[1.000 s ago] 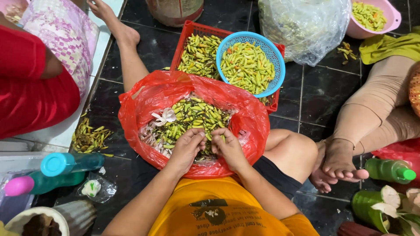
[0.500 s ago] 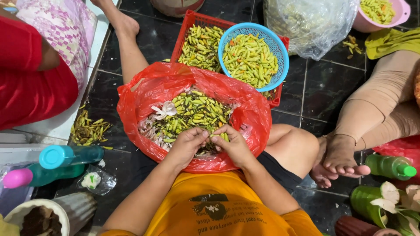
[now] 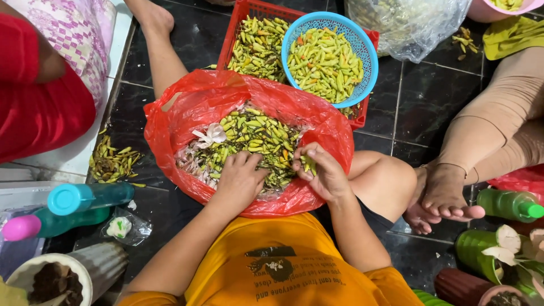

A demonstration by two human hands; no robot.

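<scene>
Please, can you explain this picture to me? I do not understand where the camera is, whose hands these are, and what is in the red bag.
The camera sits on a person's head and looks down, so the orange shirt and both arms belong to the wearer, who sits on a dark tiled floor. The left hand rests in a pile of small green chilies inside an open red plastic bag. The right hand holds a few chilies between its fingers. Behind the bag stands a red crate of chilies, with a blue basket of more chilies on it. The legs at either side belong to other people.
</scene>
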